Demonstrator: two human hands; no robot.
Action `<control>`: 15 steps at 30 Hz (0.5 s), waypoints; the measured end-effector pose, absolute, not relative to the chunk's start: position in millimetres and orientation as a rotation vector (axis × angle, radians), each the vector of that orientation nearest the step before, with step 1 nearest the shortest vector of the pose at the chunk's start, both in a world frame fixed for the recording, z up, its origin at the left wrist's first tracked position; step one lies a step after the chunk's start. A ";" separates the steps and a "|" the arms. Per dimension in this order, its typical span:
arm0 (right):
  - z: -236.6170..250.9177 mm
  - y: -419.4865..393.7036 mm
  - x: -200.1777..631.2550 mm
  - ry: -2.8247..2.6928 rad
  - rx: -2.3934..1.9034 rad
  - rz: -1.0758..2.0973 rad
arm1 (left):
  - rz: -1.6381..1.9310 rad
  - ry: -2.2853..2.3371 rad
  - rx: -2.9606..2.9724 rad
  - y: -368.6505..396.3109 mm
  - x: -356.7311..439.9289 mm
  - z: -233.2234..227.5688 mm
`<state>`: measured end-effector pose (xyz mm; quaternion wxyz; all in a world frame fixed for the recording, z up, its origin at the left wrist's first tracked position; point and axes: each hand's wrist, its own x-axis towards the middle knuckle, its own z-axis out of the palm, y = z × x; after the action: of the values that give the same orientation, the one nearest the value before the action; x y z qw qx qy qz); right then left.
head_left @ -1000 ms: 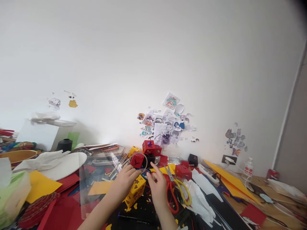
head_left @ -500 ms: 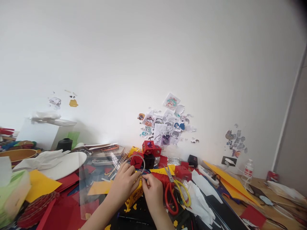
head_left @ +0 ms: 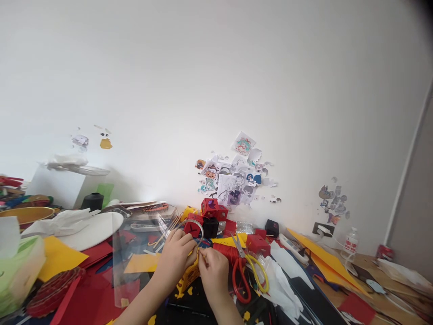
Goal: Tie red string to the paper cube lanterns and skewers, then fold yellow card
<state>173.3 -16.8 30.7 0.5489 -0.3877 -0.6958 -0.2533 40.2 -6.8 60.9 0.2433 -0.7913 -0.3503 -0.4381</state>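
My left hand (head_left: 176, 258) and right hand (head_left: 213, 271) sit close together, fingers curled, pinching. Both forearms angle in from below.

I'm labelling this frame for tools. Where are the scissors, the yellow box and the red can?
scissors (head_left: 241, 282): head view, on the red handle loop.
yellow box (head_left: 189, 276): head view, on its side below the hands.
red can (head_left: 382, 250): head view, on its body.

A: How many hands and scissors?
B: Two hands, left hand (head_left: 176, 257) and right hand (head_left: 212, 271); two scissors, red scissors (head_left: 239, 275) and yellow scissors (head_left: 259, 271), right of them.
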 end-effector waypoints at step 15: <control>36.4 -20.5 170.0 -1.671 -0.870 -0.815 | -1.394 -1.282 -2.361 -8.9 42.7 64.1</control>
<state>170.0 -20.5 36.4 0.5178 -0.3627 -0.6964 -0.3396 42.7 -8.9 64.1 0.0574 -0.7788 -0.4227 -0.4599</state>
